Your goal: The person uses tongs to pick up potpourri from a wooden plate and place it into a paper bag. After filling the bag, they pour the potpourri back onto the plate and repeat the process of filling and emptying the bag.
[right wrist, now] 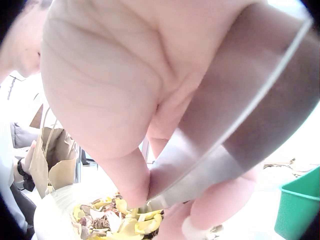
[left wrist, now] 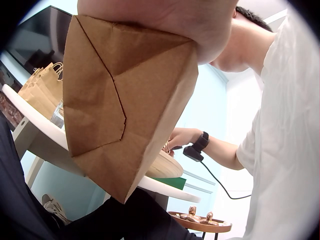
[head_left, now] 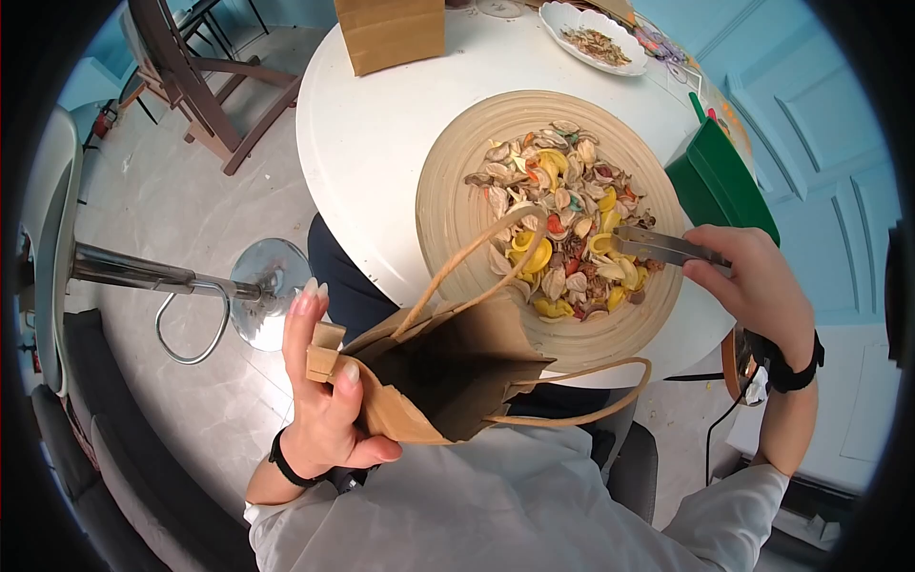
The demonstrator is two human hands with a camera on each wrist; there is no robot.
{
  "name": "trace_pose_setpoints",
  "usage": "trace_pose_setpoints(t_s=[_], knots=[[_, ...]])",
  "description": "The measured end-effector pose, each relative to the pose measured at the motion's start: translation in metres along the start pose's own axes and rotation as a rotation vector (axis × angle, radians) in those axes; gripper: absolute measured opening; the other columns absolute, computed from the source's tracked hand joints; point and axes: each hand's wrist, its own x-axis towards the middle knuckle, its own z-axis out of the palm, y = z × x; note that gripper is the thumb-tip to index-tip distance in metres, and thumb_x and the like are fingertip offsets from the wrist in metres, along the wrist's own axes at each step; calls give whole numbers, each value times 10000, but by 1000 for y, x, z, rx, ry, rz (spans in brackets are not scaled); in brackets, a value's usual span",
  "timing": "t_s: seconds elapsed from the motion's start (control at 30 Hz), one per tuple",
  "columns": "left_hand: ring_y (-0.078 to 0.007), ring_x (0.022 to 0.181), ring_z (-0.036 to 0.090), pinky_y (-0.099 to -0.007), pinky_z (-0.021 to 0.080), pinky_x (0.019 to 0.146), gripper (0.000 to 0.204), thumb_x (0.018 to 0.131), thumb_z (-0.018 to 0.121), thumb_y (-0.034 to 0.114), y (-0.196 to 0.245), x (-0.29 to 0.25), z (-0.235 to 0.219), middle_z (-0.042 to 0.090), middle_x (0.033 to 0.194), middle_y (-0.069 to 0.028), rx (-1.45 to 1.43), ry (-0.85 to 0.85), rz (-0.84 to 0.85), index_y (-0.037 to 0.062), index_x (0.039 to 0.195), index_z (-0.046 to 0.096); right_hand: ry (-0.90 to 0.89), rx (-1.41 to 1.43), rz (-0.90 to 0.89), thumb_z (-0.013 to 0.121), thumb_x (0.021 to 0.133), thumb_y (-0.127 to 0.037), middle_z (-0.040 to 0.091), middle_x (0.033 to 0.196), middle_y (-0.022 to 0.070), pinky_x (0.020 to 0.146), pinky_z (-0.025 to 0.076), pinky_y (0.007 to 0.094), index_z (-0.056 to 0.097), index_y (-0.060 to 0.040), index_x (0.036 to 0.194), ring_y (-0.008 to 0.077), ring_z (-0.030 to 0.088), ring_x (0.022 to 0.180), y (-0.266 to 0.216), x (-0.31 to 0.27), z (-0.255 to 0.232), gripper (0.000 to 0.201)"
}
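My left hand [head_left: 329,391] holds a brown paper bag [head_left: 400,405] by its side, thumb below and fingers along the edge. The bag's mouth gapes upward, with twisted paper handles [head_left: 596,415] standing out over the plate's near rim. From below, the left wrist view shows the bag's folded bottom [left wrist: 125,100]. My right hand [head_left: 753,276] grips metal tongs [head_left: 667,248], thumb on one side and fingers on the other. Their tips are down among dried petals and yellow pieces [head_left: 572,229], heaped on a round wooden plate [head_left: 448,191]. The bag's inside is dark.
A green bin [head_left: 720,181] stands right of the plate. Behind are a white scalloped dish [head_left: 620,59] with dried bits and another paper bag [head_left: 391,33] on the white table [head_left: 343,124]. A stool with a chrome post [head_left: 162,270] is at left.
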Motion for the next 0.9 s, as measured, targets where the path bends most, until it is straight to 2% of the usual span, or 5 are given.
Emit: trace_pose_setpoints(t_s=[0.3,0.37,0.53,0.63,0.9], knots=[[-517,1355,306,-627,270,1080,840,886,405,751,2,1,-2,193,1491,-400,0,-15,-18,257,1548,257,122,144,31,686,843,-62,647,765,136,586,475,313,646,42,1003,219,581,617,-14,-10,-12,195],[-517,1356,304,-629,269,1081,841,888,406,749,2,4,-2,193,1492,-402,-9,-16,-4,247,1547,262,71,341,-132,715,827,-67,655,781,118,605,492,305,648,41,1000,223,605,636,-25,-13,-10,215],[-518,1355,310,-631,262,1084,833,894,402,742,1,2,0,199,1489,-407,-13,1,1,231,1540,276,50,270,-273,753,806,-106,633,764,86,578,481,313,632,7,1094,232,612,658,-41,-9,-7,332],[-521,1347,326,-632,249,1088,828,898,400,738,0,1,1,206,1486,-410,-6,11,0,228,1538,280,257,115,-165,732,818,-96,619,768,87,590,480,317,632,10,1081,233,601,656,-26,0,-4,300],[-521,1334,348,-619,234,1095,827,897,400,739,0,1,1,210,1485,-410,-5,2,4,234,1541,278,162,142,-100,706,837,-66,596,771,88,613,479,298,611,19,1132,185,568,671,-19,25,15,321]])
